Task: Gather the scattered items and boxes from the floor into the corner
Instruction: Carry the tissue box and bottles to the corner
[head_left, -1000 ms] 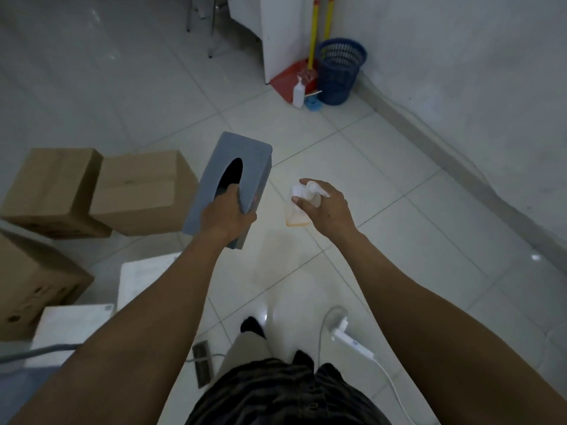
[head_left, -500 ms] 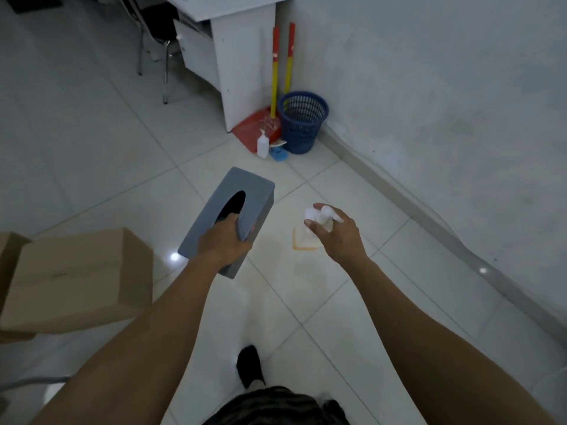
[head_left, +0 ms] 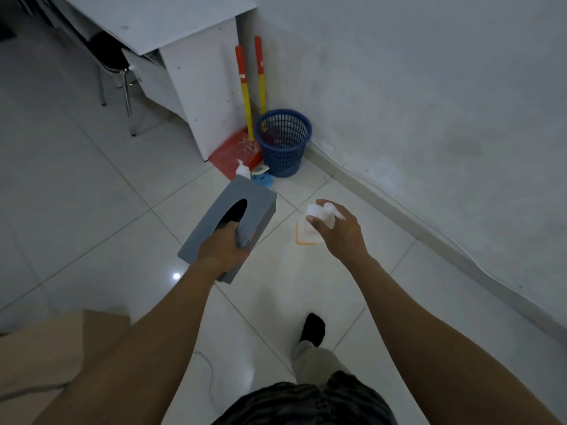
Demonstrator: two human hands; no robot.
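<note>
The grey tissue box [head_left: 208, 231], matte, rectangular, with an oval slot on top, is held tilted above the glossy tiled floor [head_left: 92, 210]; the left hand [head_left: 221, 250] grips its near end, fingers hooked into the slot. The right hand [head_left: 340, 234] curls round the pump head of a translucent bottle [head_left: 304, 235] with an orange base. Ahead in the corner stands a blue lattice basket [head_left: 282, 142]. A cardboard box [head_left: 46, 354] is cut off at lower left.
</note>
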